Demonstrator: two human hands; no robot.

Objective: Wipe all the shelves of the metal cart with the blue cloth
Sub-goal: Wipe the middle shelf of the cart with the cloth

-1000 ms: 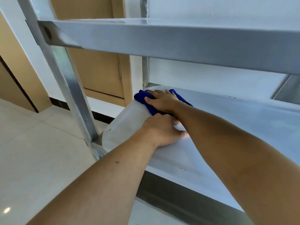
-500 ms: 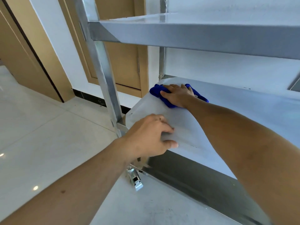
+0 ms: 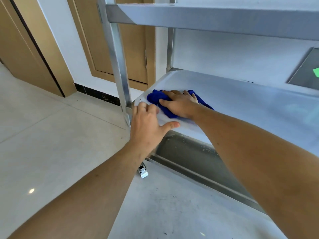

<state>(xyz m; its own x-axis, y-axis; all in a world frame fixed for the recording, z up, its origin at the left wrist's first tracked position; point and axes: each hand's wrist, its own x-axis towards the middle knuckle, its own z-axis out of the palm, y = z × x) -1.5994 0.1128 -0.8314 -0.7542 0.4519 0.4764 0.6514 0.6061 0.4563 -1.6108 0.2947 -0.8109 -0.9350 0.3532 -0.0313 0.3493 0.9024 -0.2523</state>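
Note:
The metal cart shows three shelves: a top shelf, a middle shelf and a dusty bottom shelf. A blue cloth lies on the middle shelf near its front left corner. My right hand presses flat on the cloth, fingers spread, covering its middle. My left hand grips the front left edge of the middle shelf, thumb on top, fingers over the corner.
A steel upright post stands just left of my hands. A caster brake shows below the shelf. Wooden doors and a white wall lie behind; pale tiled floor spreads to the left.
My right hand has dragged the cloth from the back left corner toward the front edge. My left hand slid off the shelf top onto its front left corner. The view pulled back and up.

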